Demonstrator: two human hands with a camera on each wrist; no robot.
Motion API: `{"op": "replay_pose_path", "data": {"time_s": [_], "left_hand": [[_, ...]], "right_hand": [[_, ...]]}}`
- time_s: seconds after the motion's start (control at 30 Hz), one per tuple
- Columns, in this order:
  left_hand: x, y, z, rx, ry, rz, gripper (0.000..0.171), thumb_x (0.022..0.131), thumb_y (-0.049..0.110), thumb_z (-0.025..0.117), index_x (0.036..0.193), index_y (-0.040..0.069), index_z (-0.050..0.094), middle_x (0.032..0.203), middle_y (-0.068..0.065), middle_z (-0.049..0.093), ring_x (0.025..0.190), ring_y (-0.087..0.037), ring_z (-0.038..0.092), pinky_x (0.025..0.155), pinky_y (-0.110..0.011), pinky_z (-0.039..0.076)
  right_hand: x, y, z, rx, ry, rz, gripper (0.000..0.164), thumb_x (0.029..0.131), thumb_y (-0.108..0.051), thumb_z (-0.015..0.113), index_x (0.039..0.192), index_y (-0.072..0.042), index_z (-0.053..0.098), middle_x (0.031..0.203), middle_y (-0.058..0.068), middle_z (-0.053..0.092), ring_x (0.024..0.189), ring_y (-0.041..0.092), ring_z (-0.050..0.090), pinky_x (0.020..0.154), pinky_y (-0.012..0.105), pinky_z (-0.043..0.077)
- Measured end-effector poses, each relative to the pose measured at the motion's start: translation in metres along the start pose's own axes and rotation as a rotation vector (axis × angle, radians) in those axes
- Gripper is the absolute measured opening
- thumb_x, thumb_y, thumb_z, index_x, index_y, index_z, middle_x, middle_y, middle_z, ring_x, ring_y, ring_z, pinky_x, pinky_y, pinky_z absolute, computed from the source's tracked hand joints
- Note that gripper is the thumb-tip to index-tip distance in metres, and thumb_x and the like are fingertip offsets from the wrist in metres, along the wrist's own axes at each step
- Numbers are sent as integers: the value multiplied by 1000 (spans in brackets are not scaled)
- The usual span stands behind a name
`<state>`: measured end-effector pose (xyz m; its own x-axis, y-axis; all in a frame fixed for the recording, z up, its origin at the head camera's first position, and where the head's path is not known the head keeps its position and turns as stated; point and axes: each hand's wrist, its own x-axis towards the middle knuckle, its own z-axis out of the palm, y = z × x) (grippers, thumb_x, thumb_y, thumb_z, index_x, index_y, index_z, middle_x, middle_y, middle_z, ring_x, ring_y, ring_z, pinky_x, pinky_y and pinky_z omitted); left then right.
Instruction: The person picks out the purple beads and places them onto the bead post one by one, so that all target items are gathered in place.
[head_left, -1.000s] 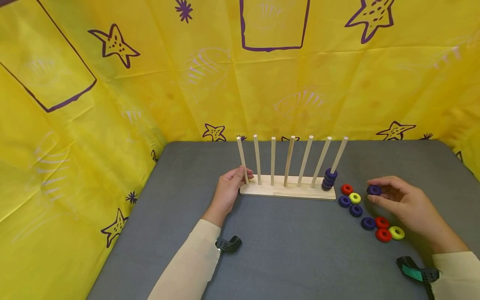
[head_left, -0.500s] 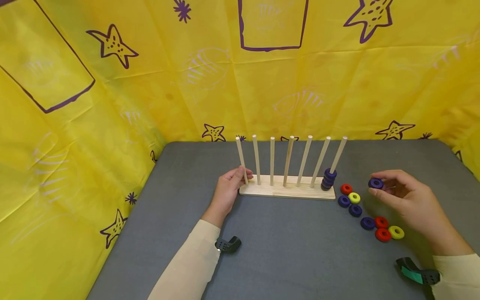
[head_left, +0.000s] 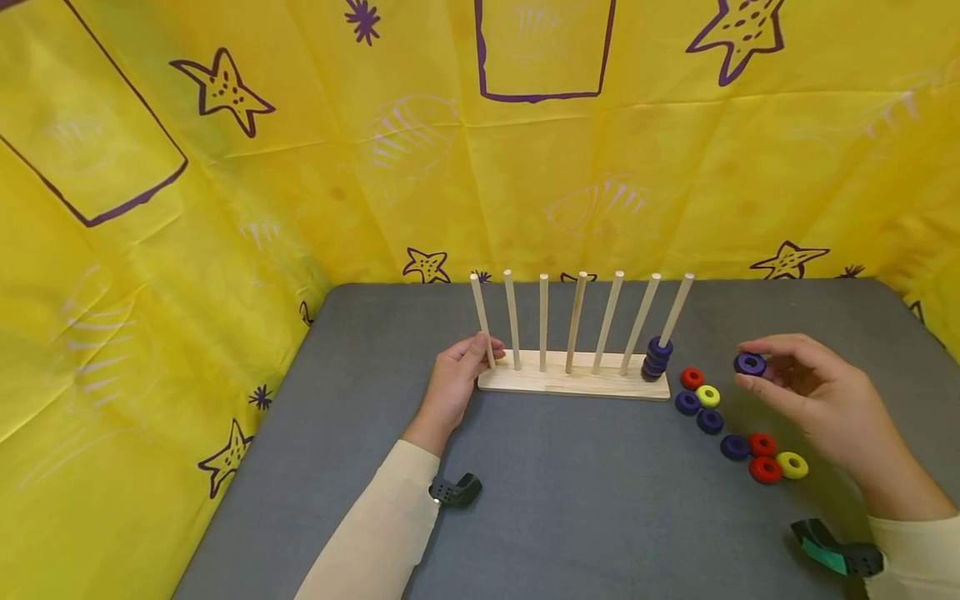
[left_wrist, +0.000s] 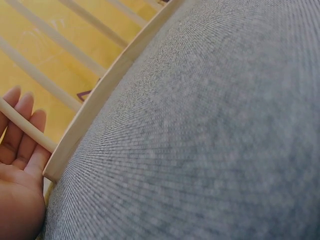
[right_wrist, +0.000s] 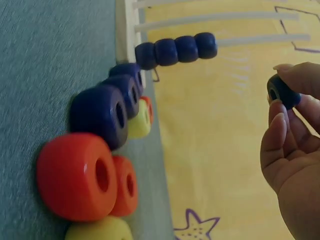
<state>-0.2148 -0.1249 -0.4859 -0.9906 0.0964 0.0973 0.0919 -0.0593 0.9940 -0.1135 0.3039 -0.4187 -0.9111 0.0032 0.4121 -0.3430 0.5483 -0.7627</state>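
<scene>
Head view looks down on a grey cloth-covered desk (head_left: pixel 570 500) walled in by a yellow plastic sheet printed with purple starfish (head_left: pixel 675 167). Near the middle of the desk stands a pale wooden peg board with seven upright dowels (head_left: pixel 573 382). The left hand (head_left: pixel 455 379) rests at the board's left end, its fingers curled round the base of the leftmost dowel (head_left: pixel 482 321); the left wrist view shows that dowel lying across the fingers (left_wrist: pixel 22 120), with the board's edge just beside the palm. On the rightmost dowel (head_left: pixel 675 310) sits a stack of four dark blue rings (head_left: pixel 657 358), down against the board.

The right hand (head_left: pixel 817 400) is raised off the desk to the right of the board, pinching one small dark blue ring (head_left: pixel 750 363) between thumb and fingertips. The right wrist view shows this ring (right_wrist: pixel 282 91) held up in the air, its hole facing sideways, apart from the rings below.

On the desk between the board and the right hand lie loose rings in two small clusters: a red ring (head_left: pixel 692 378), a yellow ring (head_left: pixel 708 396) and two blue rings (head_left: pixel 687 403) close to the board, then nearer the person another blue ring (head_left: pixel 735 447), two red rings (head_left: pixel 765 470) and a yellow one (head_left: pixel 792 465), touching or nearly so.

Cream sleeves (head_left: pixel 382 533) cover both forearms, each with a black wrist mount (head_left: pixel 453 490).
</scene>
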Motion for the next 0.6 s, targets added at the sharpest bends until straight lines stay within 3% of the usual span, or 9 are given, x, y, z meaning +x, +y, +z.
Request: {"op": "replay_pose_path", "data": {"time_s": [0.37,0.6], "left_hand": [[1,-2,-2,-7,2,4,44,115,31,60,118,-10,75,116,-23,75,118,-36,70,107,-42,53],[1,-3,-2,-12,-17,17,43,116,30,60,118,-11,75,114,-22,76,115,-29,71,108,-45,53]], "right_hand": [[6,-24,7,24,-12,-71,44,85,23,82,122,0,74,109,-1,68,86,9,59,75,8,49],[14,-36,15,44,-30,-93,44,87,22,81,124,0,74,110,3,68,88,11,60,76,9,50]]}}
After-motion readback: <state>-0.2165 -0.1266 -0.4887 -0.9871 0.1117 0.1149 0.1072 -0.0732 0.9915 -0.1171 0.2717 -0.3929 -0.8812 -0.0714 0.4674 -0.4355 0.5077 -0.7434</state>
